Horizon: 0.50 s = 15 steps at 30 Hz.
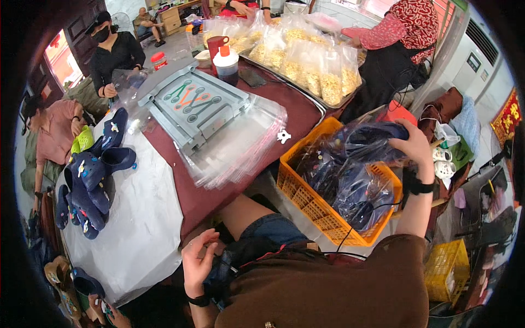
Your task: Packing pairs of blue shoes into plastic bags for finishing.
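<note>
One clear plastic bag with dark navy foam footwear inside (374,138) is in the grasp of my right hand (413,143) — thumb and fingers clamp its right end. Directly below that grip stands an orange, rectangular, slatted plastic crate (315,205), and the bag hangs over its far right part. More shiny clear bags of navy footwear (358,197) fill the crate, lower and nearer to me than the grip; whether the held one touches them I cannot tell.

My left hand (198,256) is released, raised well apart from the right one, its fingers loosely bent beside a dark red tabletop (199,205).

Ahead of the left hand lies a fanned stack of flat, clear plastic sleeves (224,164), its upper end under a grey, ridged plastic board (210,127). To the left of that hand spreads a smooth white sheet (145,240), bearing a heap of navy foam clogs with small coloured charms (87,169). Left of my right grip, near the table edge, sits a small white star-shaped piece (283,136) — and beyond it, a metal tray (262,59) carries clear bags of pale yellow pieces (306,68).
</note>
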Motion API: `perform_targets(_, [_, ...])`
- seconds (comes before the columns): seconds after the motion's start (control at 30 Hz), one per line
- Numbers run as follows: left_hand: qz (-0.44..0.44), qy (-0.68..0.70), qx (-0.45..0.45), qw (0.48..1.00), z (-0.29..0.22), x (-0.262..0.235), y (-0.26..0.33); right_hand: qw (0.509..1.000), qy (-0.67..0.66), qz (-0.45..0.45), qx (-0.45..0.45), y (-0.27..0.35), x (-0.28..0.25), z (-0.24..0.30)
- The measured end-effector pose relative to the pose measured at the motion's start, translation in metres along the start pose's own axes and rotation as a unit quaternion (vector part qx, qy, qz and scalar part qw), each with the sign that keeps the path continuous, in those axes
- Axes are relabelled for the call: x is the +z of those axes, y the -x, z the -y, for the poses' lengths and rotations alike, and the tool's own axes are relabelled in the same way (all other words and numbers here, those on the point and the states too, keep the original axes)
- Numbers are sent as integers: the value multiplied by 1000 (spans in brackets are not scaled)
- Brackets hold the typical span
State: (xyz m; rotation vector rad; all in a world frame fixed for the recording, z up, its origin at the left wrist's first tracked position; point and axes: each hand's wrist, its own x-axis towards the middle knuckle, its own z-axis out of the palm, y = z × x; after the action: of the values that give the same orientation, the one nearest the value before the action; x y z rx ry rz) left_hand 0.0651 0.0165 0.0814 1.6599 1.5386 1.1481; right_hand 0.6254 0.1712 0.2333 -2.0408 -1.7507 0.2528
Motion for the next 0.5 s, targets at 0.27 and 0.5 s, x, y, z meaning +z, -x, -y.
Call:
perform_targets(0.27, [-15,26,-33,999,18,4,1,923,355,-136,52,-40,194,-38])
perform_targets(0.5, [13,-68,-10,998,32,12,4,872,488,30,-10,-34,411,-71])
